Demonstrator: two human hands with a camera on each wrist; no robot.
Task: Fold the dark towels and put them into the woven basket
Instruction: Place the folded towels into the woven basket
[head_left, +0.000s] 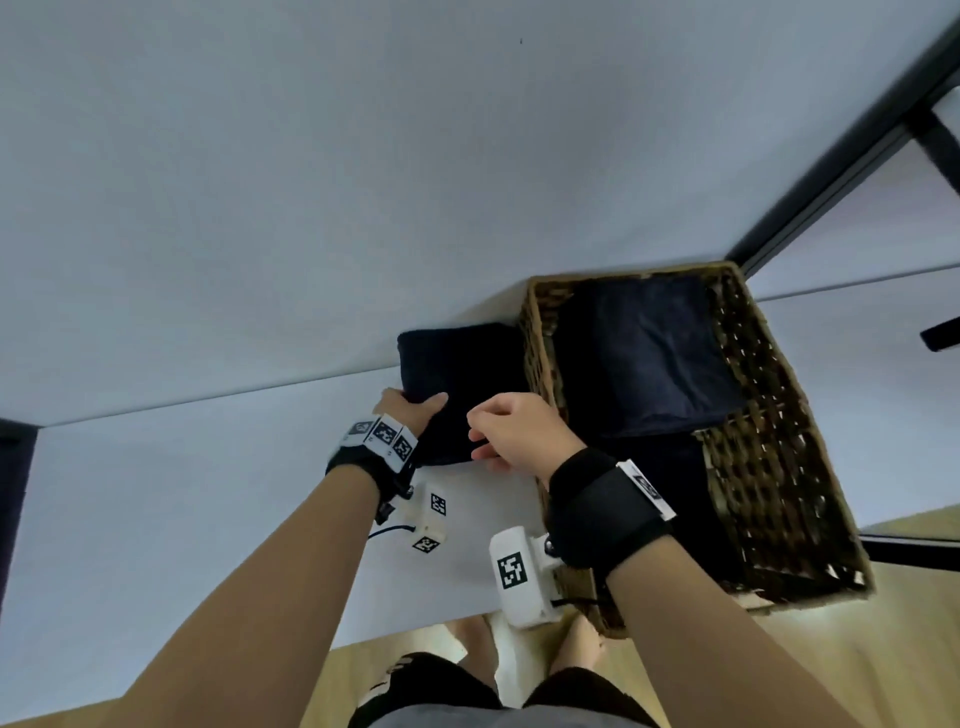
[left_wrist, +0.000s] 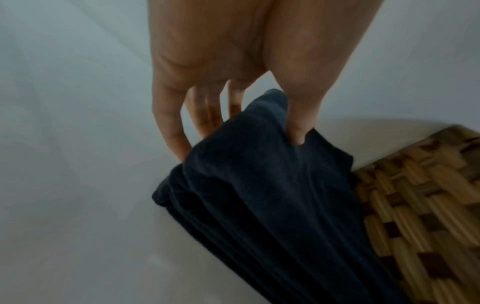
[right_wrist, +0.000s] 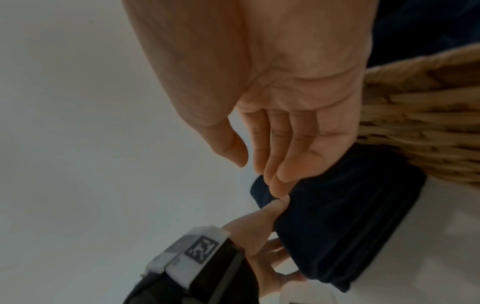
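Observation:
A folded dark towel (head_left: 462, 374) lies on the white table (head_left: 208, 493), right against the left wall of the woven basket (head_left: 779, 441). My left hand (head_left: 410, 410) pinches its near left corner, thumb on top and fingers under it; the left wrist view shows this grip (left_wrist: 240, 147) on the towel (left_wrist: 259, 185). My right hand (head_left: 493, 436) is at the towel's near edge. In the right wrist view its fingers (right_wrist: 275, 185) lie nearly straight and touch the towel (right_wrist: 337, 216), thumb apart. Folded dark towels (head_left: 644, 353) lie inside the basket.
The basket sits at the table's right end, overhanging its near edge. A black metal frame (head_left: 831, 171) rises behind it at the right. A pale wall stands behind the table. Wooden floor (head_left: 753, 675) and my legs are below the near edge.

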